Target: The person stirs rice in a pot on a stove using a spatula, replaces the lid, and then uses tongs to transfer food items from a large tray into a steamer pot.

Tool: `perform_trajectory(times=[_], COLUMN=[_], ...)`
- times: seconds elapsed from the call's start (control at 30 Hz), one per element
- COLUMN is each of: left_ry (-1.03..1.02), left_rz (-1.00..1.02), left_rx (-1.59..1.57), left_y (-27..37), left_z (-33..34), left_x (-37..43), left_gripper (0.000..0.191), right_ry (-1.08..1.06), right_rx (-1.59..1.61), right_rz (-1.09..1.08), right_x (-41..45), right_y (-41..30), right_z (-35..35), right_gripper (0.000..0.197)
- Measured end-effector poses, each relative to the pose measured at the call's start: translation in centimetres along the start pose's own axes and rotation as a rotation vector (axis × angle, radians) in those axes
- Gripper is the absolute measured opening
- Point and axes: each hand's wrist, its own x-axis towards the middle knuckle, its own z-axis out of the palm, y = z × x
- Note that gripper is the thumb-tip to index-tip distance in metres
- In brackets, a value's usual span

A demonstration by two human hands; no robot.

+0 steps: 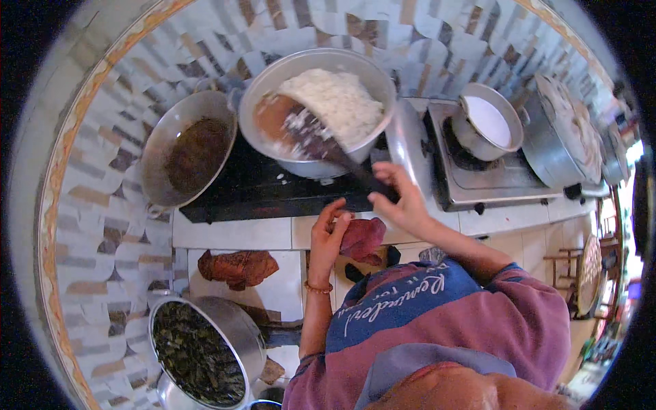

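In the head view my right hand (402, 197) grips the handle of a dark spatula (320, 136), whose blade, flecked with white grains, is inside a large metal pot (387, 110). White rice (338, 100) fills the pot's right and upper part, and a brown surface (274, 120) shows at its left. My left hand (330, 230) is raised below the pot at the counter's front edge, thumb and fingers bent towards each other. Beside it is a reddish cloth (363, 237); whether the hand grips it I cannot tell.
A wok (192, 148) with dark contents sits left on the black stove (256, 192). On the right, a saucepan (487, 123) of white liquid stands on a steel stove (507, 179), beside a big pot (551, 143). Below left, a pot of dark leaves (200, 353) stands near a brown cloth (238, 267).
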Motion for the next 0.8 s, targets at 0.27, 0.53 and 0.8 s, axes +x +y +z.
perform_trajectory(times=[0.27, 0.53, 0.8], left_ry=[-0.157, -0.148, -0.120], left_rz=[0.051, 0.119, 0.087], left_rx=[-0.199, 0.132, 0.019], left_y=[0.0, 1.4, 2.2], left_z=[2.8, 2.3, 0.4], left_x=[1.6, 1.8, 0.7], left_gripper=[0.030, 0.011, 0.011], right_ry=[-0.139, 0.003, 0.249], right_rx=[0.142, -0.028, -0.558], right_rz=[-0.032, 0.077, 0.192], right_x=[-3.5, -2.9, 4.0], right_y=[0.0, 3.9, 19.1], right_z=[1.7, -3.4, -11.7], right_gripper=[0.053, 0.033, 0.039])
